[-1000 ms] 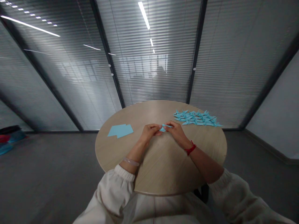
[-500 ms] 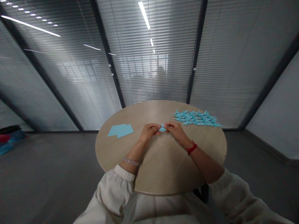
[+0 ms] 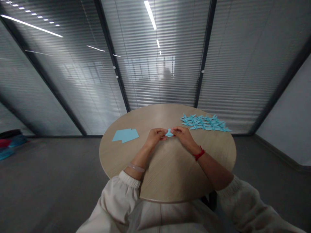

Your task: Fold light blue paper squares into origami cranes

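A small folded piece of light blue paper (image 3: 169,133) is held just above the middle of the round table. My left hand (image 3: 156,136) pinches its left side between thumb and fingers. On the other side, my right hand (image 3: 181,134) grips the paper's right edge the same way. My fingertips cover both ends, so only the centre of the folded paper shows. Flat sheets of blue paper (image 3: 125,135) lie overlapping to the left of my left hand. Beyond my right hand, several folded blue paper cranes (image 3: 204,123) are set out in rows.
The round wooden table (image 3: 170,174) has its near edge against my body. Behind it stands a glass partition with blinds (image 3: 160,87). Dark objects with red and blue parts (image 3: 12,142) are on the floor at far left. A white wall (image 3: 289,119) rises at right.
The folded paper between my fingertips shows a slightly wider, flatter face than before. Both hands stay in nearly the same place.
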`<state>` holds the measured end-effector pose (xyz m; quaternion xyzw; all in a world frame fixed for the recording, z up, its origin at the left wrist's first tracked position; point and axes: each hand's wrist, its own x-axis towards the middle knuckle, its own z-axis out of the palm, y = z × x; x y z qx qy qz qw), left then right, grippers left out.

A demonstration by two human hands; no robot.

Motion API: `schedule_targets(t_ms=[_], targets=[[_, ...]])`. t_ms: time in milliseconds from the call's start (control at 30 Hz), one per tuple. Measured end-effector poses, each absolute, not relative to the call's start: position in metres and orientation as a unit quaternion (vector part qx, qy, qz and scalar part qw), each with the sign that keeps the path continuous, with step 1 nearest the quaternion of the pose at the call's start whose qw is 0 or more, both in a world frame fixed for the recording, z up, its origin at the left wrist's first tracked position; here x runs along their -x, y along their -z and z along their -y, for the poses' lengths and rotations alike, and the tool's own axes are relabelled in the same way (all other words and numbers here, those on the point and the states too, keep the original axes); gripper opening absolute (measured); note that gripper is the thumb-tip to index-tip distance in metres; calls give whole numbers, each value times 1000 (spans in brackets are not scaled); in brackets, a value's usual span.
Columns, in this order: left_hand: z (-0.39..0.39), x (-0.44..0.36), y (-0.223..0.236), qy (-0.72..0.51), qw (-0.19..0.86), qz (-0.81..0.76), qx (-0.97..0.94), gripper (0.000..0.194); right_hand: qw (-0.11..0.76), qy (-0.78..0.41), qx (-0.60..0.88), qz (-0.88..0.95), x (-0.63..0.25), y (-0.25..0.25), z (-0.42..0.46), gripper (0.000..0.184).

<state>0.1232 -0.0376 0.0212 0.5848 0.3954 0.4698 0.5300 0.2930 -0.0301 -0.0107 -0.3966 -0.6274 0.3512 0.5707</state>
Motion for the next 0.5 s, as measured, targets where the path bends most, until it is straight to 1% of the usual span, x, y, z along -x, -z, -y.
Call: schedule_targets(t_ms=[333,500], targets=[[31,-125,-16,-458,507,-391,-617,51,561,-271,434,651,-293,9,31,24],[30,-127,-15,-456,486,-409,-623,50,556,-263,442,653,-292,10,32,24]])
